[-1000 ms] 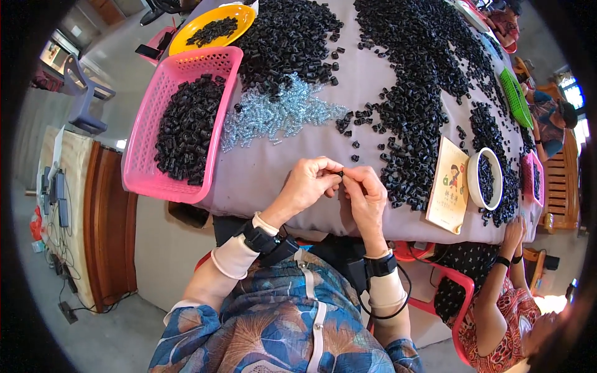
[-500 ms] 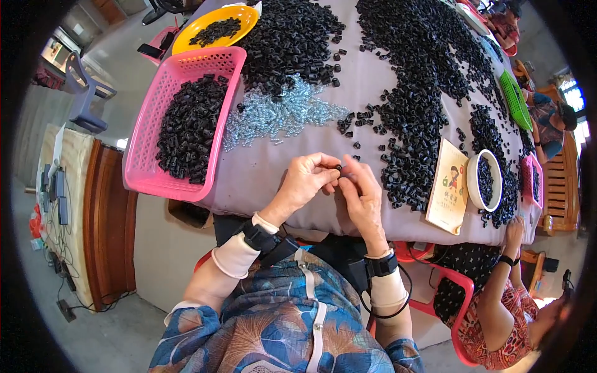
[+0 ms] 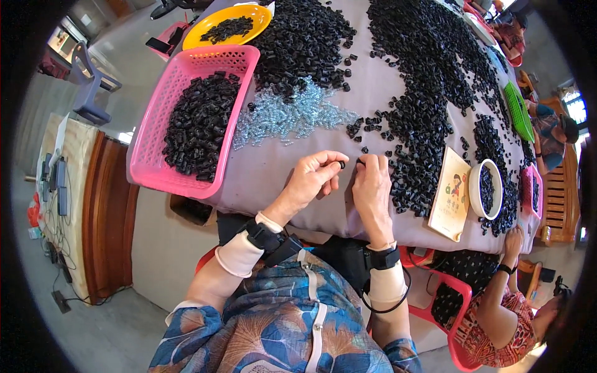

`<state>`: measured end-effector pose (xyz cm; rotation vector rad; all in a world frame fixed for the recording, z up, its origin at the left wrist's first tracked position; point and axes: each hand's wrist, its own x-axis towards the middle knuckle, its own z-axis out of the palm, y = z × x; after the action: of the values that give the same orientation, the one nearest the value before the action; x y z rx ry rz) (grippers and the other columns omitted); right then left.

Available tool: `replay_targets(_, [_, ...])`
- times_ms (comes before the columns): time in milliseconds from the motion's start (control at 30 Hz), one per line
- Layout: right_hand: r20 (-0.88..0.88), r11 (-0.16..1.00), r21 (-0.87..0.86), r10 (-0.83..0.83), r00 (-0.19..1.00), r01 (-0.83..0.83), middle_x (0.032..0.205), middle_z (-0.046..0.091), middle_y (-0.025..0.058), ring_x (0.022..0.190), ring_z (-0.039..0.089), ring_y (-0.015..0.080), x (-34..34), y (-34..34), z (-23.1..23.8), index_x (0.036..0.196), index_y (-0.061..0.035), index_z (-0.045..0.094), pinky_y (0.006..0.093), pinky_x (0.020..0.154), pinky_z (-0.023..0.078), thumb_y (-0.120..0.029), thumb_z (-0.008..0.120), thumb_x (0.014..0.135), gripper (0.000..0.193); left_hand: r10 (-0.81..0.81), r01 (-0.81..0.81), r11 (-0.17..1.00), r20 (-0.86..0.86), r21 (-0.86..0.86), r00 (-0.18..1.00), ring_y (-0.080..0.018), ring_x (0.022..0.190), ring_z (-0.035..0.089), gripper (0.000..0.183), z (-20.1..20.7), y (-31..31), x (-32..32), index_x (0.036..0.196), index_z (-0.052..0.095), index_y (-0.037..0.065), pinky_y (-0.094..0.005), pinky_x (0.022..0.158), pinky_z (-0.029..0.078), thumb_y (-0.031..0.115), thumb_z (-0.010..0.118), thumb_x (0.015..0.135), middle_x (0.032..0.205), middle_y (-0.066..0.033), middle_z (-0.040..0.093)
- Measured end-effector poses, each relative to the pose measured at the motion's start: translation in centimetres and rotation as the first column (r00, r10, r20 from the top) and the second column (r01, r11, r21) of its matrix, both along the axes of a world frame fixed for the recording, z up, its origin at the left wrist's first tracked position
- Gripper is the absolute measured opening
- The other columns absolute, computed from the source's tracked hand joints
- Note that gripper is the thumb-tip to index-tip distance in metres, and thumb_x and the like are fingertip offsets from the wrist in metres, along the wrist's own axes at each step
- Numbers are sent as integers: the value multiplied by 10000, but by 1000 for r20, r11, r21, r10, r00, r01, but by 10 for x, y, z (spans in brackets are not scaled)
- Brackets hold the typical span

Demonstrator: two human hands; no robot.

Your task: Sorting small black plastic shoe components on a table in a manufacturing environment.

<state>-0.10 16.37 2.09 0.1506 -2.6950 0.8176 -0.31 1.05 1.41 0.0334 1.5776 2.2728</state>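
Observation:
My left hand (image 3: 311, 179) pinches a small black plastic part (image 3: 341, 165) between thumb and forefinger, above the near side of the cloth-covered table. A short gap to its right, my right hand (image 3: 373, 189) is closed with its fingertips at another small black piece (image 3: 360, 161), mostly covered by the fingers. Beyond my hands lies a heap of clear bluish springs (image 3: 289, 115). Loose black plastic parts (image 3: 420, 130) spread in a large pile right of my right hand. More black parts fill a pink basket (image 3: 245, 93) at the left.
A yellow plate (image 3: 264, 22) of small black pieces stands behind the basket. A booklet (image 3: 449, 199) and a white bowl (image 3: 491, 208) are at the right. Beside me a person (image 3: 507, 317) sits on a red chair; others sit farther along. A green basket (image 3: 521, 118) lies at the far right.
My hands, close together before, have moved apart. The right one has turned, its fingers now pointing away from me at a black piece, while the left keeps its pinch on a black part.

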Motion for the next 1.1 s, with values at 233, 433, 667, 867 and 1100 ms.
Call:
replay_targets(233, [294,565,-815,214,932,128,815,610,64,657,595,100,16,-4,12,961,18,562,221,531,516,-3,566,846,117,44,-49,995,62,91,997,-46,477,456,141,0,1,-1,1010,566,35,-169,427,343,125,522,910,638,-11,551])
replay_targets(433, [196,581,-812,180,964,57,811,619,50,707,599,94,21,-9,10,972,19,578,217,635,509,20,592,825,148,38,-44,993,64,107,997,-46,487,462,117,-4,1,-2,970,546,33,-167,427,350,124,550,898,643,-12,546])
replay_targets(667, [102,735,-676,159,982,-49,814,628,31,718,581,58,22,-12,9,946,8,602,199,660,483,28,604,811,137,27,-36,993,84,115,996,-37,469,456,118,-2,0,-2,974,565,36,-167,405,339,120,561,891,636,-1,548])
replay_targets(867, [129,738,-675,86,988,24,818,640,61,714,588,80,23,-16,8,902,13,613,225,642,484,19,628,778,125,118,-128,988,117,85,986,-35,445,446,126,4,4,-3,978,585,44,-164,398,325,128,573,884,613,5,552])
replay_targets(1100, [32,732,-680,77,996,-35,834,642,72,722,592,94,22,-18,5,874,9,605,230,645,482,24,639,768,113,88,-117,980,177,158,980,-39,443,443,115,2,1,-4,960,604,42,-167,394,316,120,576,880,617,2,553])
